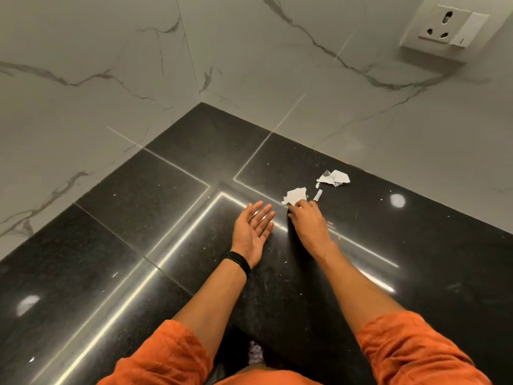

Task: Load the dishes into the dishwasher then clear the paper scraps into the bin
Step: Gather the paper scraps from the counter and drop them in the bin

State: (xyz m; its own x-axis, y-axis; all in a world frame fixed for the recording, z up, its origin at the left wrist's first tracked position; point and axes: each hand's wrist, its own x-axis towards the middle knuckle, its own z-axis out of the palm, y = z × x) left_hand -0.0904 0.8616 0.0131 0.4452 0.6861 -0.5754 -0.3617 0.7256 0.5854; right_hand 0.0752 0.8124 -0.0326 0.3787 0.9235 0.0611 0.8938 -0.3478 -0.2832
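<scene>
your right hand (306, 218) pinched the nearest paper scrap (295, 196) on the black surface (138, 218); your left hand (254, 229) lay open, palm up, beside it. that thin grip could tear it, and the farther scraps (334, 177) might get missed.

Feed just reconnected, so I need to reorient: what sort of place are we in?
Probably a kitchen corner: a polished black stone countertop meets marble-look wall tiles, with a wall socket above it.
</scene>
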